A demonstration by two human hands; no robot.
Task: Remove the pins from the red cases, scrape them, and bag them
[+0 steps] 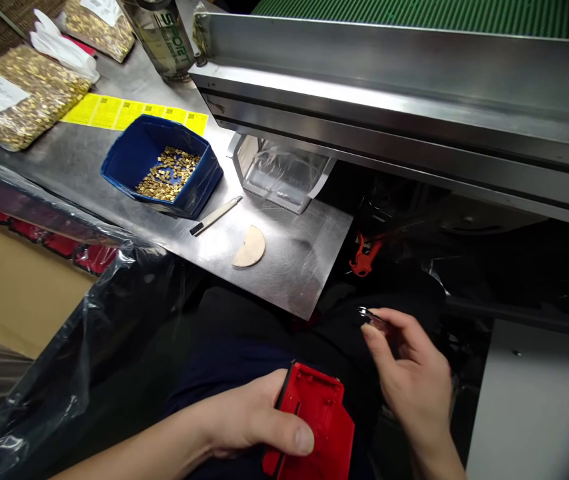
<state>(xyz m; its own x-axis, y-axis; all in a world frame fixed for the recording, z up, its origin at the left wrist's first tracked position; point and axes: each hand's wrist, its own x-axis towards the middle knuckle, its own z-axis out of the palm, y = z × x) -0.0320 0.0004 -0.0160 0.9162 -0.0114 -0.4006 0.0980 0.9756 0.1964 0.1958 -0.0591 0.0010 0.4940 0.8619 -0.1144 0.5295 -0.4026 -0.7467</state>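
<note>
My left hand [251, 420] grips a red moulded plastic housing [317, 420], thumb clamped on top; my right hand [411, 373] pinches a small shiny metal piece [370, 316] at its fingertips.

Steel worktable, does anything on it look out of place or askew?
Little stands out. A utility knife lies slanted beside the blue bin of brass parts, and a tan half-disc sits loose near the worktable edge. Nothing spilled.

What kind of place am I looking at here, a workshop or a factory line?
Most likely a factory assembly station: a green conveyor belt in a metal frame, a blue bin of small brass parts, and a red plastic housing in the left hand.
</note>
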